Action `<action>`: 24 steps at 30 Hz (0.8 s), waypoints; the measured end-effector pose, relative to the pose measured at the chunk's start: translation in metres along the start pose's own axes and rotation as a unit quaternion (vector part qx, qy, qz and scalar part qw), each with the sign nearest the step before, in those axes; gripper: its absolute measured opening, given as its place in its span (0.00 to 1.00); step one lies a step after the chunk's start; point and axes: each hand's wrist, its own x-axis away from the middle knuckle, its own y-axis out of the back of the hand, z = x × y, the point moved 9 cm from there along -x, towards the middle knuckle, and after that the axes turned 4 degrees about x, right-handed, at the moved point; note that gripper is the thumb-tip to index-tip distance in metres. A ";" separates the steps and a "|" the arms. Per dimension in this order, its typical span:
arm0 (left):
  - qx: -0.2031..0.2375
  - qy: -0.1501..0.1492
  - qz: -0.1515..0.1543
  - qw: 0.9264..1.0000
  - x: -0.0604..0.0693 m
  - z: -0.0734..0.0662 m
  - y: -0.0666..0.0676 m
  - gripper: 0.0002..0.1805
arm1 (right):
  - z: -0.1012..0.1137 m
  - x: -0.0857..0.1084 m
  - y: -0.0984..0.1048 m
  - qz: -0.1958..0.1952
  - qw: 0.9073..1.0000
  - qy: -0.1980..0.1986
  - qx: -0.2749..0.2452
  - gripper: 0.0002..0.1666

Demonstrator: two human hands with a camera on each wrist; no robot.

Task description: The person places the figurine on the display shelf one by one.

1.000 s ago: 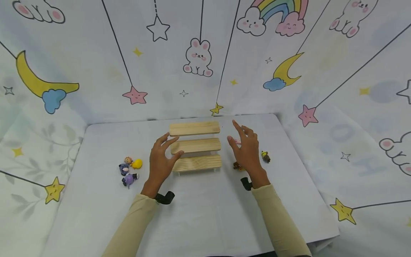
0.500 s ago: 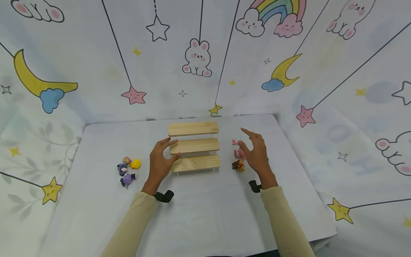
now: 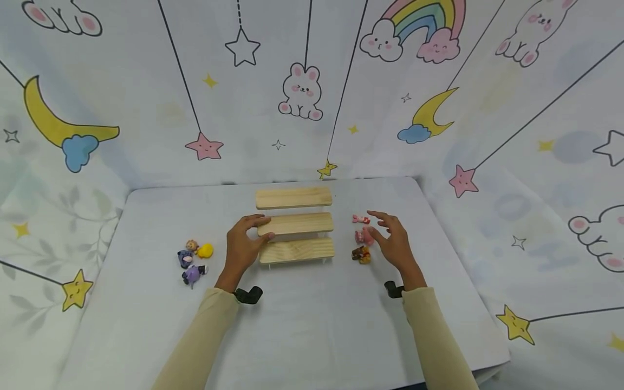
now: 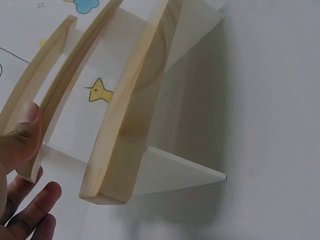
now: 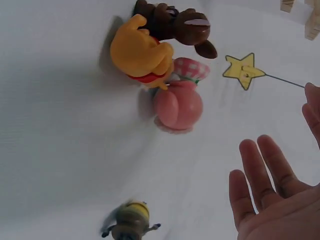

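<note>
A three-tier wooden display shelf [image 3: 294,223] with white side supports stands at the middle of the table. My left hand [image 3: 241,246] grips the left end of its middle board, with the thumb [image 4: 31,117] on the board's front in the left wrist view. My right hand [image 3: 396,244] hovers with relaxed fingers just right of several toy figurines and holds nothing. Closest to it is a pink figurine [image 5: 179,106]. Beside that lie an orange bear figurine [image 5: 140,50] in a red top and a dark brown figurine [image 5: 185,27]. A small pink-and-white figurine [image 3: 359,219] lies farther back.
On the left side of the table lie a purple figurine [image 3: 194,274], a blue-grey figurine [image 3: 185,259], a yellow round piece [image 3: 205,250] and a small brown-headed figurine [image 3: 192,246]. A yellow-and-brown figurine [image 5: 131,220] shows in the right wrist view. Printed cloth walls surround the white table [image 3: 302,336].
My right hand has moved right and slightly toward me, uncovering the figurines beside the shelf. My left hand has closed from hovering by the shelf's left end onto the middle board.
</note>
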 end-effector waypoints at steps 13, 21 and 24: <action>0.006 0.029 0.020 0.999 -0.002 0.010 0.000 0.25 | -0.038 -0.002 -0.015 0.061 0.998 -0.031 -0.008 0.27; 0.010 0.032 0.022 0.999 -0.002 0.009 0.002 0.26 | -0.053 -0.003 -0.026 0.083 0.995 -0.052 0.022 0.24; 0.009 0.034 0.023 0.999 -0.002 0.010 0.002 0.26 | -0.056 -0.002 -0.030 0.096 0.992 -0.065 0.043 0.24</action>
